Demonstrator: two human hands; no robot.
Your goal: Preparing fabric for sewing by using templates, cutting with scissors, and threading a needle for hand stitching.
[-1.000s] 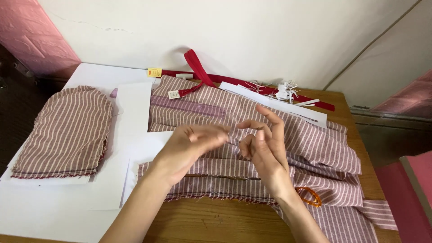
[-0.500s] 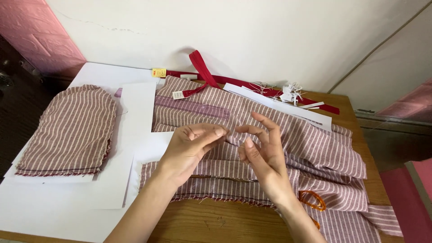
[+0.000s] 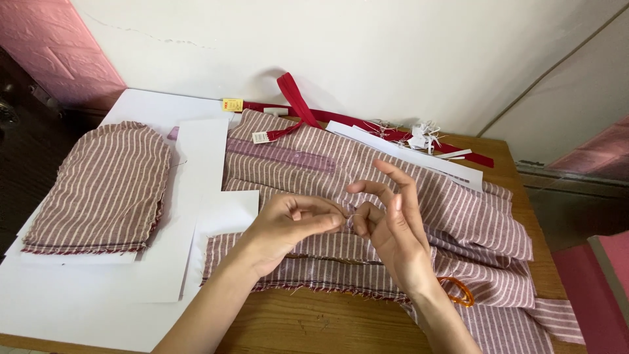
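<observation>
1. Head view: my left hand (image 3: 288,226) and right hand (image 3: 393,229) meet fingertip to fingertip above the pink-and-white striped cloth (image 3: 367,190), both pinched on a fine pale thread (image 3: 352,219), seemingly to keep it taut.
2. Head view: orange-handled scissors (image 3: 458,290) lie beside my right wrist; the wooden table (image 3: 314,321) shows open room along its near edge.

A white plastered wall (image 3: 367,46) is running behind the wooden tabletop (image 3: 314,321), catching soft, even daylight. A pink brick-patterned panel (image 3: 56,52) is filling the upper left corner, with dark furniture (image 3: 19,157) sitting below it. On the right, a pale panel (image 3: 576,85) is leaning diagonally, more pink showing beneath it.
</observation>
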